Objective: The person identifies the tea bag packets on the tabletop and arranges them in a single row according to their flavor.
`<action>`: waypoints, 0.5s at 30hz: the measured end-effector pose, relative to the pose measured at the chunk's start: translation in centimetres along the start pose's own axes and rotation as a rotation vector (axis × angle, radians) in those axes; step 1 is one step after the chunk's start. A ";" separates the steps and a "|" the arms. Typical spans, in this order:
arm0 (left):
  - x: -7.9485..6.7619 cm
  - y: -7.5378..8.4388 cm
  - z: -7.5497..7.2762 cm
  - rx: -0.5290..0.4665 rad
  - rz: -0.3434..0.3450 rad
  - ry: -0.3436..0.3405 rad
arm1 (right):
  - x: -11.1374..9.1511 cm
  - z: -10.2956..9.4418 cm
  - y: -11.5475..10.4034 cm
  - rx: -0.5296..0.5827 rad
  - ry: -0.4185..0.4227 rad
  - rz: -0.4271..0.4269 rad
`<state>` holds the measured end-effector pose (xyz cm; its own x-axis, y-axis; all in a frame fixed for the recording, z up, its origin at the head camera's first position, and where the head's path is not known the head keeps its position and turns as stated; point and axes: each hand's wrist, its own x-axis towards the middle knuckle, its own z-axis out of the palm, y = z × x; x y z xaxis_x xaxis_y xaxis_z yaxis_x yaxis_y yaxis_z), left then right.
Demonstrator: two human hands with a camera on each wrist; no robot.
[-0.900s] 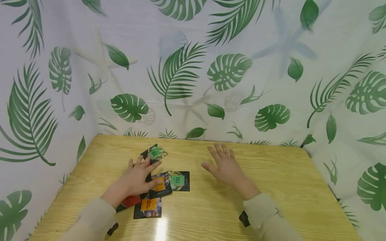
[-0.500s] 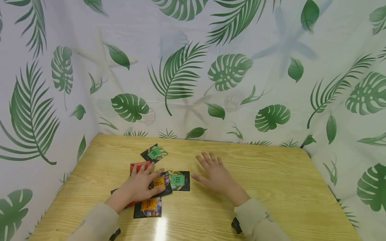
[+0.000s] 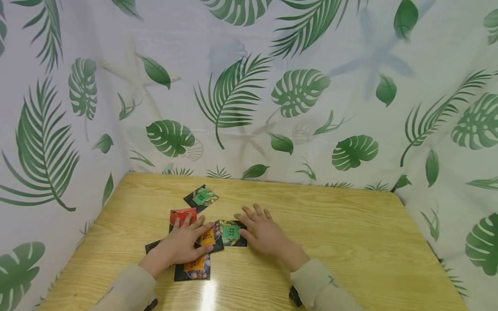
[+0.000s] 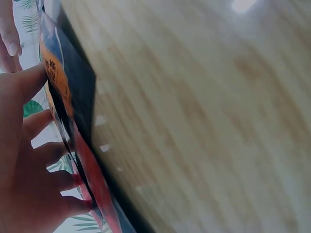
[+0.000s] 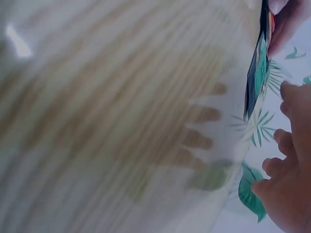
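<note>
Several small flat black packets with coloured labels lie in a loose, overlapping group. My left hand [image 3: 177, 245] rests over them with fingers spread, its thumb on an orange-labelled packet [image 3: 218, 246] and its longer fingers by a red packet [image 3: 182, 214]. In the left wrist view the fingertips touch the red packet [image 4: 95, 174]. A second orange-labelled packet [image 3: 200, 272] sticks out below that hand. My right hand [image 3: 268, 235] has its thumb and fingers by the right edge of a green-labelled packet [image 3: 231, 237]. The right wrist view shows those fingers [image 5: 291, 145] loosely bent, holding nothing.
Another green-labelled packet [image 3: 201, 198] lies farther back. A black corner of a packet [image 3: 152, 246] shows left of my left wrist. The wooden table [image 3: 350, 250] ends at a leaf-printed cloth [image 3: 249, 95], which also stands at both sides.
My right hand has moved left to the green-labelled packet. My left hand has come slightly back and right, uncovering more of the red packet. The packets look unmoved.
</note>
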<state>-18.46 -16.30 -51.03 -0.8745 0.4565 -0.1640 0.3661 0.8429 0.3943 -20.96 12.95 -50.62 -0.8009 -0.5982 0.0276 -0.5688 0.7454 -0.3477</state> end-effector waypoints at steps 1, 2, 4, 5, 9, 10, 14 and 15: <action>0.0 0.1 0.0 0.000 0.000 0.000 | 0.1 0.1 -0.1 -0.004 -0.006 -0.009; -0.1 0.1 0.0 0.000 0.000 0.001 | 0.2 0.2 -0.2 -0.008 -0.014 -0.016; -0.1 0.1 0.0 0.000 0.000 -0.001 | 0.3 0.3 -0.5 -0.017 -0.030 -0.031; 0.0 0.1 0.0 -0.001 -0.001 -0.002 | 0.4 0.3 -0.6 -0.024 -0.037 -0.037; 0.0 0.0 0.2 0.003 -0.001 0.000 | 0.6 0.6 -0.9 -0.062 -0.065 -0.057; 0.1 -0.1 0.3 0.004 -0.002 0.002 | 0.7 0.7 -1.0 -0.071 -0.072 -0.059; 0.1 -0.3 0.4 0.007 -0.003 0.006 | 0.8 1.2 -1.2 -0.089 -0.097 -0.055; 0.1 -0.3 0.5 0.008 -0.004 0.006 | 0.8 1.3 -1.2 -0.084 -0.105 -0.049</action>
<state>-18.49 -16.36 -51.58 -0.8778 0.4515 -0.1601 0.3651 0.8470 0.3864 -20.66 11.18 -51.35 -0.7504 -0.6586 -0.0569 -0.6238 0.7340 -0.2685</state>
